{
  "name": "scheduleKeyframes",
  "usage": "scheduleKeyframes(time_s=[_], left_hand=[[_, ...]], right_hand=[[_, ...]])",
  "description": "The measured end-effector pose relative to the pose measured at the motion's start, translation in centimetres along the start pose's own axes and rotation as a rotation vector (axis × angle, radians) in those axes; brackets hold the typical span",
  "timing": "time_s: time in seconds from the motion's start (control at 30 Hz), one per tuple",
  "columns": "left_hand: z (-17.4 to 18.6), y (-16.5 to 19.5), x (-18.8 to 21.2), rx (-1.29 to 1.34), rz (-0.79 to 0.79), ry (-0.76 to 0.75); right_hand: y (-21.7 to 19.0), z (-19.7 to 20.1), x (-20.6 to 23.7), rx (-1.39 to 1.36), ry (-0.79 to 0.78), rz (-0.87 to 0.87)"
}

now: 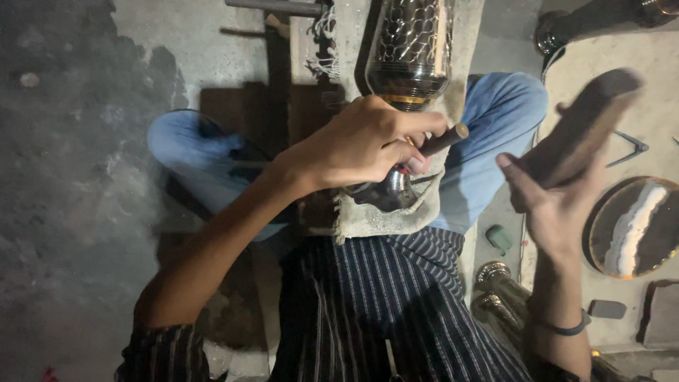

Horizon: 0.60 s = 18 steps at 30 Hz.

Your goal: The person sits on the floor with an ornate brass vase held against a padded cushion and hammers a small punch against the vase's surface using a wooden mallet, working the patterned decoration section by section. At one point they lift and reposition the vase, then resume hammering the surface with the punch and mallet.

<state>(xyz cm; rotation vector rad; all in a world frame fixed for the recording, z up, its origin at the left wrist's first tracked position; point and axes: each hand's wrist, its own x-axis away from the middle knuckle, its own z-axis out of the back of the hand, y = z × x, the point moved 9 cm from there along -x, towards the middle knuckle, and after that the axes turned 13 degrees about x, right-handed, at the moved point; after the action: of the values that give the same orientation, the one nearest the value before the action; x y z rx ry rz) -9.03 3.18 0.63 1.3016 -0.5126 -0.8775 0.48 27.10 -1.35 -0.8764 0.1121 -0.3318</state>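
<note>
The metal vessel [409, 64] lay along the person's lap on a pale cloth [368, 219], its netted, shiny body running away from the hands and its dark narrow end tucked under the left hand [364, 145]. That hand was closed around a thin rod-like tool [442, 139], whose blunt upper end stuck out past the thumb toward the right hand; the tool's tip seemed to meet the vessel's dark end just below the fingers, though the contact itself was hidden. The right hand [555, 205] was raised well apart from the left, off to the side, and gripped a flat wooden block [580, 127] that was blurred; the fingers were wrapped on its lower end. Under the cloth, a wooden board [283, 106] lay across the lap, between the knees in blue trousers [495, 120]. Beyond the right hand, on the lighter floor, lay a round plate [633, 226] with a bright streak, and above it a pair of dividers [629, 148]. Below that hand's wrist stood two shiny metal necks [495, 283], with a small green piece [499, 238] just beside them. A dark band [566, 329] circled the right wrist. Left of the left arm was bare, dark concrete floor [64, 177].
</note>
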Motion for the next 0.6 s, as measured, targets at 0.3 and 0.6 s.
scheduleKeyframes(time_s=[0.3, 0.6], left_hand=[[0.1, 0.3, 0.4, 0.13, -0.09, -0.012], [0.3, 0.4, 1.5, 0.164, -0.094, 0.028]], right_hand=[[-3.2, 1.7, -2.4, -0.404, 0.029, 0.066], [-12.9, -1.2, -3.2, 0.476, -0.202, 0.665]])
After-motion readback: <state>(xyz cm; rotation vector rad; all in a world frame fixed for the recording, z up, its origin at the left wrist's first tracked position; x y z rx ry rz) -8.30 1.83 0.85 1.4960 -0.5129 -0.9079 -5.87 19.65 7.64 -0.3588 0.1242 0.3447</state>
